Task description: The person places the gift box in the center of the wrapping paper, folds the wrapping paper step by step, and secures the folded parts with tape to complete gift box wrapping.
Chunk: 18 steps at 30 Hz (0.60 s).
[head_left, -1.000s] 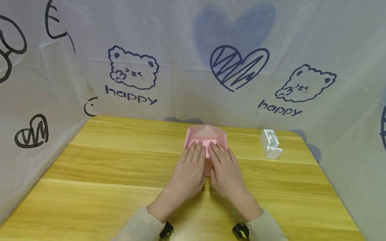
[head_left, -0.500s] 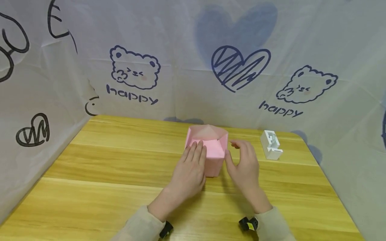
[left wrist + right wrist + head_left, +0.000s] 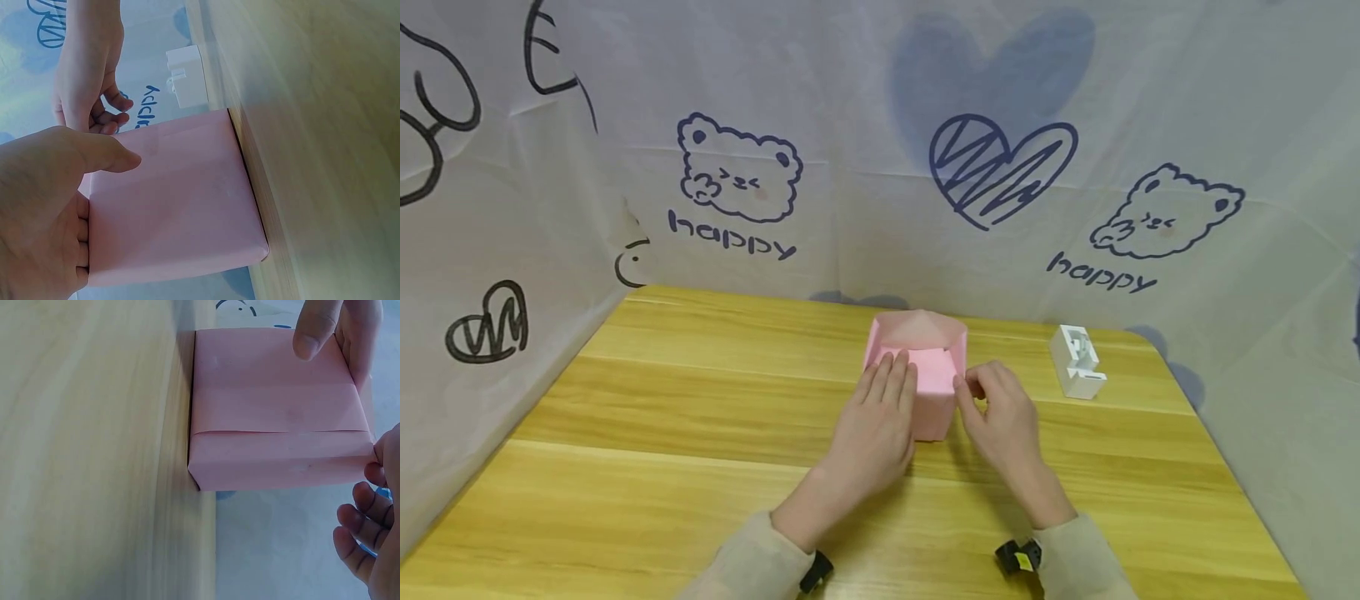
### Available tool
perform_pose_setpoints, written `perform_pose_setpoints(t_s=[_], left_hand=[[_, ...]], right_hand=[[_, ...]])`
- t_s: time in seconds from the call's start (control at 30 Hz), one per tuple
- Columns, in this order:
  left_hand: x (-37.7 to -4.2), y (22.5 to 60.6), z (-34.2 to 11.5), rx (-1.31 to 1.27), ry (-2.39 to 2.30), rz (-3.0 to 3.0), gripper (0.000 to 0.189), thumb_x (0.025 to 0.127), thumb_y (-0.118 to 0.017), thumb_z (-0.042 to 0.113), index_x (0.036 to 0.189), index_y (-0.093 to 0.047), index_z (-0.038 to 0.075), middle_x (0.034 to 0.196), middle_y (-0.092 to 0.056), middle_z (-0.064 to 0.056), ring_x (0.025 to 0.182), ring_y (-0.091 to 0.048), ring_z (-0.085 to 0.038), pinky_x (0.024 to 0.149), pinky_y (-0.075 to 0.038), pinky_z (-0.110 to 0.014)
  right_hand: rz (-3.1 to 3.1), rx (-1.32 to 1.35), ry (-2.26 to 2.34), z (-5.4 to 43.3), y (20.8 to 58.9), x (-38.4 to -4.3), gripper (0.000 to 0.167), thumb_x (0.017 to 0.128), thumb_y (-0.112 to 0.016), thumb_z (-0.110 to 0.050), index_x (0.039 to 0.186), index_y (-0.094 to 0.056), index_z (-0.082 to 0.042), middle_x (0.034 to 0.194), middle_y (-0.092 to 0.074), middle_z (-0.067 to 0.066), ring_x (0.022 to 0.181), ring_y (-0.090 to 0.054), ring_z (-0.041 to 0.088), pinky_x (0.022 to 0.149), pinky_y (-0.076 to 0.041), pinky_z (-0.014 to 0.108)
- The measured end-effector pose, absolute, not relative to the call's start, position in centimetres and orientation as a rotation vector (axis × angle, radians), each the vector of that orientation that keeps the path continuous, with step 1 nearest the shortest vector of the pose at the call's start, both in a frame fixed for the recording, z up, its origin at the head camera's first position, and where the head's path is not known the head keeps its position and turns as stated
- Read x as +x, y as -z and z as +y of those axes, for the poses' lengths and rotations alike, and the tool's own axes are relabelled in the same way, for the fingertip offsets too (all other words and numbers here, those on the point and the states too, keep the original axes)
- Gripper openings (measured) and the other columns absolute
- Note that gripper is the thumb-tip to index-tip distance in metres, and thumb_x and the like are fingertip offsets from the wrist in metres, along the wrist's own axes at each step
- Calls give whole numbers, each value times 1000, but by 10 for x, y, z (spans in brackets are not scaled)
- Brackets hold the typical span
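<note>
A box in pink wrapping paper [image 3: 931,412] stands upright on the table, its paper raised at the back and sides of the top. My left hand [image 3: 872,421] lies over the top with straight fingers; its thumb [image 3: 122,156] rests along the front face in the left wrist view. At the box's upper right edge, my right hand [image 3: 1006,417] pinches the raised side paper [image 3: 959,354] between thumb and bent index finger. From the right wrist view, those fingertips [image 3: 377,467] are right at the box corner, the other fingers loosely curled.
A white tape dispenser [image 3: 1077,367] stands to the right, near the table's back edge. The wooden table [image 3: 685,492] extends around the box. Behind it hangs a pale cloth [image 3: 865,225] with dark drawings.
My right hand has left the top of the box, swung out to its right, then drawn in to the paper's right edge. My left hand has stayed on top.
</note>
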<state>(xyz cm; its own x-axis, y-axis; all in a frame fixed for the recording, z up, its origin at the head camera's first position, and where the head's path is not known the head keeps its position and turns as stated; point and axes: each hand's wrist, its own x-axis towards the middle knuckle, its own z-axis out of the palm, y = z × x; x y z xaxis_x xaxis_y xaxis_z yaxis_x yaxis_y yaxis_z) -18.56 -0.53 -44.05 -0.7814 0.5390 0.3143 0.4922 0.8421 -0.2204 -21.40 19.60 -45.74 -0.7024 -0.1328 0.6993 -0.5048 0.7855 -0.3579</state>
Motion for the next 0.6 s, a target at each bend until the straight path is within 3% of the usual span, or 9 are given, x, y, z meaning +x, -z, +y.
perform_pose_setpoints(t_s=[0.6], left_hand=[[-186, 442, -5, -768, -219, -2644, 74, 99, -59, 34, 156, -37, -8, 162, -36, -27, 150, -37, -39, 126, -29, -47]], right_hand=[[-2306, 522, -708, 195, 449, -227, 17, 95, -69, -13, 79, -63, -9, 70, -56, 1, 63, -49, 17, 54, -43, 30]])
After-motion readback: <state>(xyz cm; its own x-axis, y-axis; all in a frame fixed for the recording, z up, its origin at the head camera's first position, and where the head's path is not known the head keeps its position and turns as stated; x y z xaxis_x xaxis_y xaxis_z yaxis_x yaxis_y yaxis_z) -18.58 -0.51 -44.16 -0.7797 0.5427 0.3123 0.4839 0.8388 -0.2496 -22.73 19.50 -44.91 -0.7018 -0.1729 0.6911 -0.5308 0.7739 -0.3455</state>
